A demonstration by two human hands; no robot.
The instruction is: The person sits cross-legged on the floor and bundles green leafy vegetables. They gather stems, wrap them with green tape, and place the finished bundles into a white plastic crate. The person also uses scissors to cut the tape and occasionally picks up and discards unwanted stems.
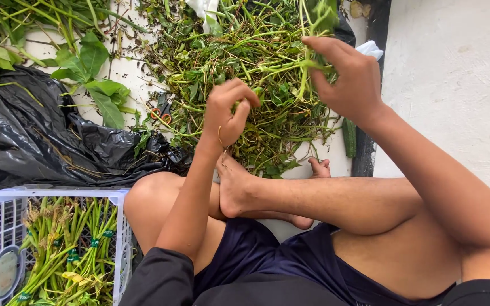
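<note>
Both hands worked a loose heap of green stems at the upper centre of the frame.

The left hand was curled, fingers pressed together and pinching a short green stem piece against the thumb, directly above the heap of greens. The right hand, at the upper right, was pinching a long green stalk between thumb and fingers, with the stalk rising out of the heap toward the top edge. A thin bracelet circled the left wrist. Red-handled scissors lay at the left edge of the heap. A black plastic bag lay at the left of the frame. A white plastic crate, at the lower left, held bundled stems tied with green bands.
</note>
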